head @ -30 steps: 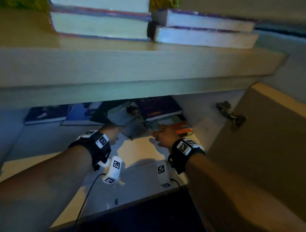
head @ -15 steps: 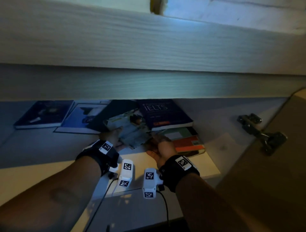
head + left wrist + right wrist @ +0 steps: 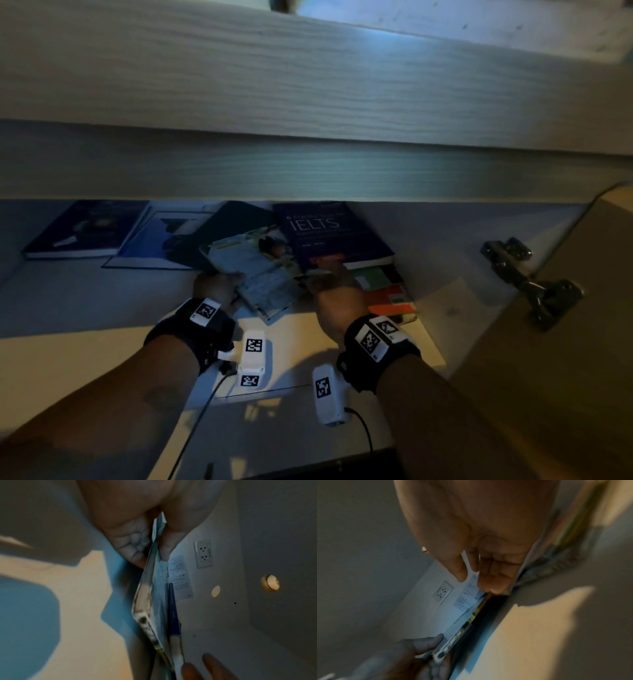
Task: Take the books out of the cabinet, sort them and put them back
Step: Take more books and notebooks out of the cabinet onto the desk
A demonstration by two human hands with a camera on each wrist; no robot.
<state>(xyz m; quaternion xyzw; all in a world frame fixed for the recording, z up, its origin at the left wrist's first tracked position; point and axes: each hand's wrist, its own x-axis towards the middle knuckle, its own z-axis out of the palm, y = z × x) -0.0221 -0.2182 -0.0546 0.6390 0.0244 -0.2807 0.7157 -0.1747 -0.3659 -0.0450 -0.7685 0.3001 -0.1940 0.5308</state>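
Observation:
Inside the lower cabinet compartment, a thin pale-blue booklet [image 3: 260,270] lies tilted over other books. My left hand [image 3: 219,286] pinches its left edge between thumb and fingers; in the left wrist view the booklet [image 3: 154,601] runs edge-on from that pinch. My right hand [image 3: 330,291] reaches in at the booklet's right side, its straight fingers [image 3: 493,580] touching the booklet's edge [image 3: 467,623]. Behind lies a dark IELTS book [image 3: 329,236] on an orange-and-green book [image 3: 387,291]. Two blue books [image 3: 85,229] [image 3: 171,236] lie flat at the left.
A thick wooden shelf board [image 3: 308,85] overhangs the compartment close above the books. The open cabinet door [image 3: 565,342] with a metal hinge [image 3: 527,277] stands at the right. A wall socket [image 3: 203,553] and a label show on the cabinet's back wall.
The view has dropped from the upper shelf into the lower compartment. Both hands have pushed deeper in with the booklet, which now lies lower and flatter against the pile.

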